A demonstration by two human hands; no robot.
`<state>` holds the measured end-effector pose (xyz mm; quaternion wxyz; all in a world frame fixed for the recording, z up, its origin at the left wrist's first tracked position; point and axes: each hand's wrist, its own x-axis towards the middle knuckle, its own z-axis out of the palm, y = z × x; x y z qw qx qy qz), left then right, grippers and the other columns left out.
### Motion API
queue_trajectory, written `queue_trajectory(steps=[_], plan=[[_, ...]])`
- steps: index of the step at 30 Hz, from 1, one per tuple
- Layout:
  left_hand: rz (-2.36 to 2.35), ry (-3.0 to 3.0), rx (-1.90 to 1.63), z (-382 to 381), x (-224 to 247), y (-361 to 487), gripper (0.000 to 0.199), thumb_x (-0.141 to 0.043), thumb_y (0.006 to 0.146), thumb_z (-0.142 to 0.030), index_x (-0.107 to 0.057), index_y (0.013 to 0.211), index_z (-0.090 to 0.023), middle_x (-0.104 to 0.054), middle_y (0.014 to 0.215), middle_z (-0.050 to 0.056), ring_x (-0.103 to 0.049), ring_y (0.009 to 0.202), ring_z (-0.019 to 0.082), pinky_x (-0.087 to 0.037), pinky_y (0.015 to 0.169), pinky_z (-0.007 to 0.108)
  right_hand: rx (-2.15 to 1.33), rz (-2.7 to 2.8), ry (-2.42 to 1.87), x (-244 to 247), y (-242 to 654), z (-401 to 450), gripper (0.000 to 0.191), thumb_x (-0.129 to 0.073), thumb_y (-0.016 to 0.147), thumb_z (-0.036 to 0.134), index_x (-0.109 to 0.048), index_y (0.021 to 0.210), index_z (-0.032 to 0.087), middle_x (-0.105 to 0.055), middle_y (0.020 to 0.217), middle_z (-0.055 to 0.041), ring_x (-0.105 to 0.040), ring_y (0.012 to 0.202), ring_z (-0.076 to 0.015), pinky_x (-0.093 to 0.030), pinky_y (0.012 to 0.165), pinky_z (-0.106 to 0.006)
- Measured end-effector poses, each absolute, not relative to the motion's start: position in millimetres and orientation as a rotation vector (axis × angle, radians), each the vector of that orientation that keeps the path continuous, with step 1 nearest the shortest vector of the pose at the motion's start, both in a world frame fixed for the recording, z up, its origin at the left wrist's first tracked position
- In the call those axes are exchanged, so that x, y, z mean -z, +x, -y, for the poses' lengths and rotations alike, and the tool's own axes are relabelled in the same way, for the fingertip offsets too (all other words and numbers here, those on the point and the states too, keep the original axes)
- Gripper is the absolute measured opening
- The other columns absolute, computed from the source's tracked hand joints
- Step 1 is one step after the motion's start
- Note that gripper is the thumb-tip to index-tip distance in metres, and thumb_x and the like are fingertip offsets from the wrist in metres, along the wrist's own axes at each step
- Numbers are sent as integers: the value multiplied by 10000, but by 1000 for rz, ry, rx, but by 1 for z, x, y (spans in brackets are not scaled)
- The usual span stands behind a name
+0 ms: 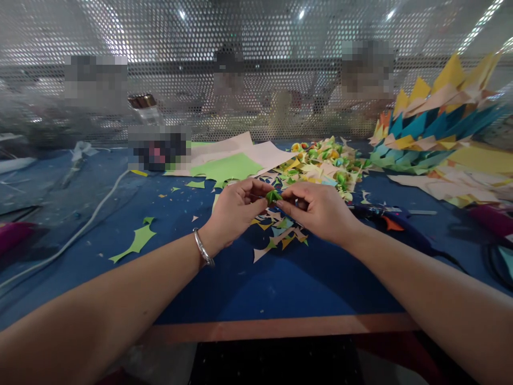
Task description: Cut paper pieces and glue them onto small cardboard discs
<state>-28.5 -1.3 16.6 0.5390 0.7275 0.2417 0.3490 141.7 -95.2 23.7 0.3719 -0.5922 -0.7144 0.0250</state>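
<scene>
A small folded green paper piece (273, 197) is pinched between my two hands above the blue tabletop. My left hand (239, 208), with a silver bangle on its wrist, grips it from the left with thumb and fingertips. From the other side, my right hand (320, 211) holds it between thumb and forefinger. Cut paper scraps (282, 232) in pink, green and yellow lie on the table under both hands. Just behind them rises a heap of small coloured paper pieces (320, 163).
Green paper (228, 166) and pale pink sheets (276, 156) lie behind my left hand. A glue gun (395, 216) rests right of my right hand. Spiky layered paper work (436, 123) stands back right. A white cord (96, 211) crosses the left; perforated metal (272, 32) closes the back.
</scene>
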Motion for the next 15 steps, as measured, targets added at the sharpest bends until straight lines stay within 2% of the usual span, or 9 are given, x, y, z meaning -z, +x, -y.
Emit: queue_trajectory(steps=[4, 10, 15], plan=[[-566, 1766, -853, 0, -18, -30, 184, -683, 743, -168, -691, 927, -167, -697, 810, 27, -633, 732, 128, -522, 663, 247, -95, 1819, -1498, -24, 142, 95, 209, -630, 913, 357, -659, 804, 181, -572, 681, 9, -446, 554, -97, -332, 532, -247], [-542, 1852, -865, 0, -21, -32, 176, -663, 760, -140, -680, 933, -164, -719, 851, 35, -659, 786, 137, -527, 736, 260, -104, 1811, -1508, -24, 142, 96, 199, -636, 920, 349, -679, 823, 180, -585, 679, 6, -448, 547, -95, -335, 526, -248], [-526, 1950, -887, 0, -21, -33, 196, -652, 768, -159, -678, 961, -169, -733, 887, 47, -683, 832, 160, -535, 763, 275, -95, 1808, -1493, -28, 141, 98, 267, -607, 939, 403, -673, 810, 179, -608, 696, -9, -464, 562, -104, -331, 521, -252]])
